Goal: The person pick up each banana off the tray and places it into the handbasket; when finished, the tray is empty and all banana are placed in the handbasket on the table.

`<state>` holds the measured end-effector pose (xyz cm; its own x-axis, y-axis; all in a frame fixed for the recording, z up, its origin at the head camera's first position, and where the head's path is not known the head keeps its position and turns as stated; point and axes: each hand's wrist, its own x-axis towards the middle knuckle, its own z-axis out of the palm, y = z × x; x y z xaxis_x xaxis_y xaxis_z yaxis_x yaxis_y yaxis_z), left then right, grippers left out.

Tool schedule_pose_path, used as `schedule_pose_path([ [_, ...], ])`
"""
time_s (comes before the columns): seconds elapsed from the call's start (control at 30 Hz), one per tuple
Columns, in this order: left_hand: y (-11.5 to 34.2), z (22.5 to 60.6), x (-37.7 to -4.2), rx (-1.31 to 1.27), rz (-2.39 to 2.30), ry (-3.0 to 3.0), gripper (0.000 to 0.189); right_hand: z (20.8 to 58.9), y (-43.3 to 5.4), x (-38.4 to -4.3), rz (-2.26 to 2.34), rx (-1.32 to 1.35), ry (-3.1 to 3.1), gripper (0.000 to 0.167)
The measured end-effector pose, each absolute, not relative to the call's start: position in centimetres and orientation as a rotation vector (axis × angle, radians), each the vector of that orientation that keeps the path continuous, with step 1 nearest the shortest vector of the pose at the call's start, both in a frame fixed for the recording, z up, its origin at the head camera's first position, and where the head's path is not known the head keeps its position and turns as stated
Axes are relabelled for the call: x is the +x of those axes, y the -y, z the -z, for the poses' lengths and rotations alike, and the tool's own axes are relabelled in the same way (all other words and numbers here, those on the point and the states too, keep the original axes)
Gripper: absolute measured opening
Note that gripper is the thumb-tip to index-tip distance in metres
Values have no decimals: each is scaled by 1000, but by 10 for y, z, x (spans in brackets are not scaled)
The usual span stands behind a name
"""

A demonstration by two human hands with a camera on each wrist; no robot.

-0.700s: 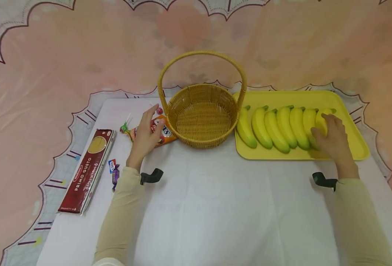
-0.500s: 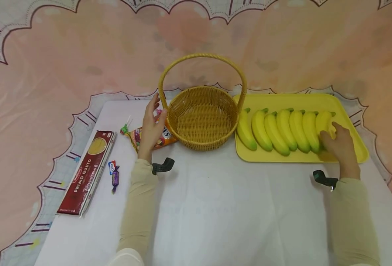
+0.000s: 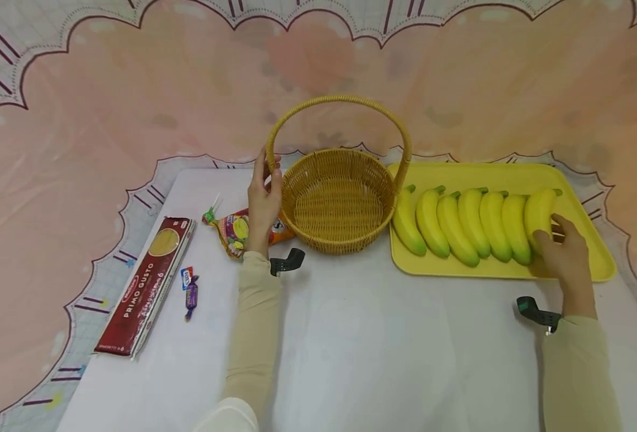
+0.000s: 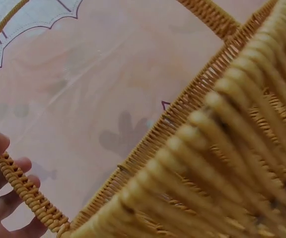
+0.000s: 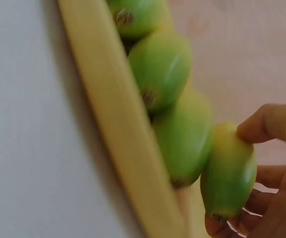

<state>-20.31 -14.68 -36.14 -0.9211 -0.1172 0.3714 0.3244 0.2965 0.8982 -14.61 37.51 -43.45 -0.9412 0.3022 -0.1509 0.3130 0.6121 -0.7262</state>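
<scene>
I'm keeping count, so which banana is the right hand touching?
The rightmost banana in the head view: the right hand has its thumb on it, while the other six lie further left.

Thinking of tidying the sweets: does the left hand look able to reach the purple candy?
Likely yes: the purple candy lies uncovered on the white table, but the left hand would first have to leave the basket handle it appears to hold.

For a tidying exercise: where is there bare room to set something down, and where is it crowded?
Widest bare patch: the table between the sleeves, in front of basket and tray. The basket's inside is free. Crowded: left of the basket, where the left hand overlaps the candy bag, and the tray's banana row, with the right hand at its end.
</scene>
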Motion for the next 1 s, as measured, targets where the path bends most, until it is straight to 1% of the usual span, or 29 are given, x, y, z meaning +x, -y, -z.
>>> schedule_pose_path([
  [0.13, 149, 364, -204, -182, 1646, 2218, 55, 420, -355, -141, 1234, 390, -2873, 70],
  [0.37, 157, 390, -220, -165, 1587, 2253, 57, 404, -308, -124, 1181, 15, -2920, 68],
  [0.73, 156, 393, -220, -192, 1557, 2276, 58, 389, -218, -109, 1127, -461, -2876, 64],
  [0.87, 156, 391, -220, -193, 1562, 2263, 59, 385, -192, -115, 1120, -518, -2855, 65],
  [1.0, 158, 390, -219, -176, 1568, 2264, 58, 382, -174, -120, 1170, -470, -2854, 66],
])
